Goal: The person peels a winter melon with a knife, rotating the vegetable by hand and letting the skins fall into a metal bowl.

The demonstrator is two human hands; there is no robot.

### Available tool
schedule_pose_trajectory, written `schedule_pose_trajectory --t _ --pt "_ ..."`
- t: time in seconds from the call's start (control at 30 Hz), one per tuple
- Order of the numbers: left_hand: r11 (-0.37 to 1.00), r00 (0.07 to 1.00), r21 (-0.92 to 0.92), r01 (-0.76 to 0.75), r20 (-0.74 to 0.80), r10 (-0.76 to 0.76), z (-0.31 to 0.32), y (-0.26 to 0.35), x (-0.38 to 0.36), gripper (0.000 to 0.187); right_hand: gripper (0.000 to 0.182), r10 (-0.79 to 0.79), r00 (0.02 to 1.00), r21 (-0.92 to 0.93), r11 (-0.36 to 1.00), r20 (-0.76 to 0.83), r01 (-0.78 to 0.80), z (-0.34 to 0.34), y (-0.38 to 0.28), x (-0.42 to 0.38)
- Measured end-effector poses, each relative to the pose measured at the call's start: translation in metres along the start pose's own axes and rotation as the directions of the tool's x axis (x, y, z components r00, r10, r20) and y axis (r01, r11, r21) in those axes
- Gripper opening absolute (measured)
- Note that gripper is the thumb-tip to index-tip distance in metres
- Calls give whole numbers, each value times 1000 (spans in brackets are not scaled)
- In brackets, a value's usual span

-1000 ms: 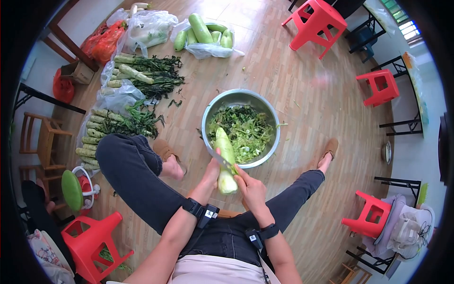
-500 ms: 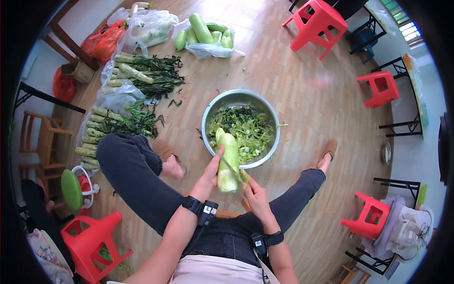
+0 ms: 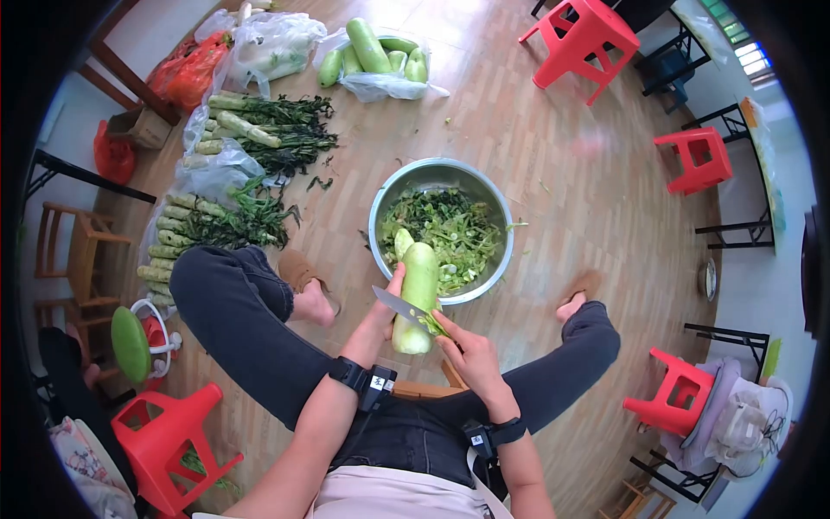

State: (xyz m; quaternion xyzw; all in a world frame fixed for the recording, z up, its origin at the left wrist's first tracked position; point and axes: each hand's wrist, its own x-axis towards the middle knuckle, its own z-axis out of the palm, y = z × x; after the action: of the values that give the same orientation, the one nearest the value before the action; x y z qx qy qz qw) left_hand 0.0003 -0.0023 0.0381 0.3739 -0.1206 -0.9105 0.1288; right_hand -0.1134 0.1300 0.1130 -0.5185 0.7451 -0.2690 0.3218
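My left hand (image 3: 385, 313) is closed round the left side of a pale green gourd (image 3: 421, 272), which is tilted over the near rim of a steel basin (image 3: 445, 171). My right hand (image 3: 471, 356) grips a knife, its handle mostly hidden in the fingers. The knife blade (image 3: 398, 304) lies slantwise across the gourd, with green shavings stuck on it near the hand. Green peelings (image 3: 462, 233) and darker leaves fill the basin's bottom. A pale green piece (image 3: 403, 242) shows beside the gourd's far end.
Leafy stalks (image 3: 251, 143) lie on plastic at the left. More gourds (image 3: 367, 48) sit in a plastic-lined container farther off. Red stools (image 3: 584, 39) stand around the room, and a green-seated stool (image 3: 130, 346) is by my left knee.
The knife has turned so its flat blade shows and its tip points further left. My right hand has shifted slightly down and right. My right leg has moved a little.
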Motion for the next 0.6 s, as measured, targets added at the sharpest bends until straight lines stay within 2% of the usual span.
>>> schedule_pose_trajectory --t 0.13,0.2,0.27,0.3,0.37,0.43,0.5,0.53,0.57,0.6 --pt "999 998 -22 31 48 -30 -13 -4 9 67 38 -67 998 -52 996 -10 66 2 1 2" --pt "999 998 -22 44 52 -42 -15 -7 11 66 38 -119 993 -152 981 4 118 6 -5 2" --pt "999 999 -21 -35 -20 35 -14 -8 10 62 38 -96 994 -145 986 -45 88 12 1 3" --pt "999 999 -20 -30 -27 30 -15 -9 10 62 38 -73 993 -132 989 -93 60 16 2 4" --pt "999 996 -23 -41 -75 40 -14 -11 11 58 39 -54 995 -125 991 -85 43 19 2 4" --pt "998 999 -58 -26 -26 24 -13 -11 11 58 39 -39 996 -135 990 -80 28 17 5 7" --pt "996 1000 -94 -13 18 15 -9 -16 11 57 38 43 985 -82 995 -165 -57 21 7 12" --pt "999 998 -41 -33 -50 31 -4 -22 11 58 38 43 986 -81 995 -162 -57 19 8 16" --pt "999 992 15 -46 -119 47 -3 -26 10 58 37 142 982 23 990 -128 -140 15 9 22" --pt "999 991 18 -44 -123 46 -4 -26 11 58 36 235 968 124 967 -84 -224 14 9 26"
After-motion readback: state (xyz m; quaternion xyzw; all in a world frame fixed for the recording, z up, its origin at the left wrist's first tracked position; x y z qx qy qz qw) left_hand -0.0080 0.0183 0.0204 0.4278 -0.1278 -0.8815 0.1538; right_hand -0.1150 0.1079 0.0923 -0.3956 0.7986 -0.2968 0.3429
